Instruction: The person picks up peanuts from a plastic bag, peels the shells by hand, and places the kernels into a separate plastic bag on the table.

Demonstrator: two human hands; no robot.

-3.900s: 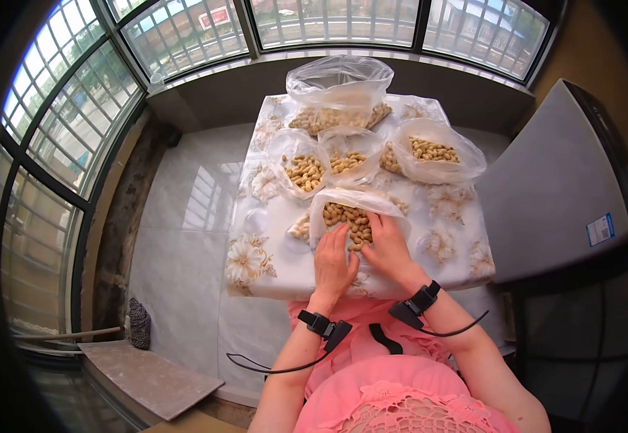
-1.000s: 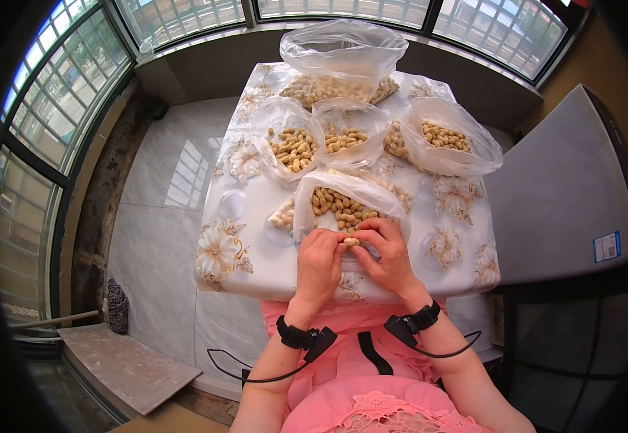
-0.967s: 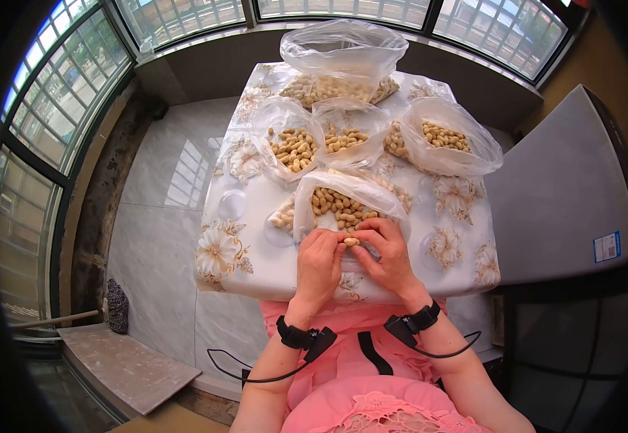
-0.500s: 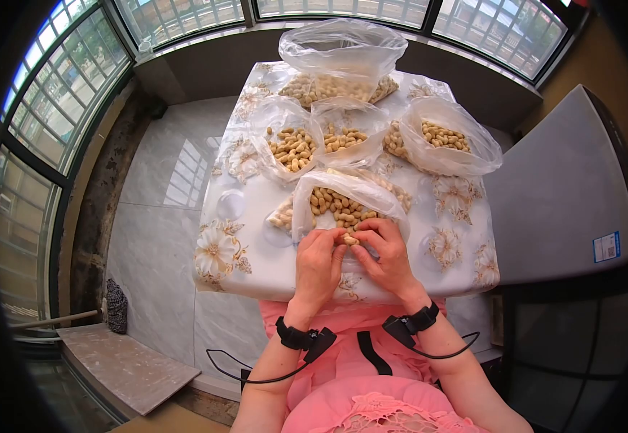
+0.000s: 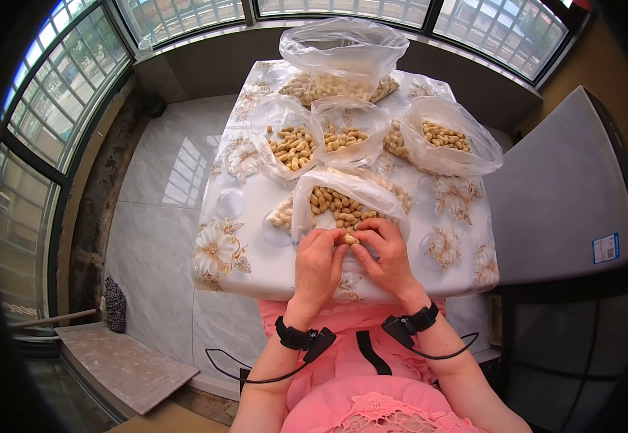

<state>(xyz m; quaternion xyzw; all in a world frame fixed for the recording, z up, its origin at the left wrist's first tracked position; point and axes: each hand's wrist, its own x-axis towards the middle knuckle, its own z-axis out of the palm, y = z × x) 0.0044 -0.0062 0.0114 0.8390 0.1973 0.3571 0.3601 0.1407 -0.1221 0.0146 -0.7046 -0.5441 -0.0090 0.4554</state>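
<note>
A peanut point(image 5: 350, 239) is pinched between the fingertips of my left hand point(image 5: 319, 264) and my right hand point(image 5: 386, 258). Both hands are together over the near edge of an open plastic bag point(image 5: 303, 209). Unshelled peanuts point(image 5: 343, 207) fill that bag, just beyond my fingers. More peanuts show through its clear sides to the left and right.
Further back stand other clear bags of peanuts: a left one point(image 5: 262, 148), a middle one point(image 5: 363, 149), a right one point(image 5: 476, 155) and a large one point(image 5: 343, 50) at the rear. The flowered tablecloth point(image 5: 256, 252) bears them. A grey cabinet point(image 5: 559, 195) is at the right.
</note>
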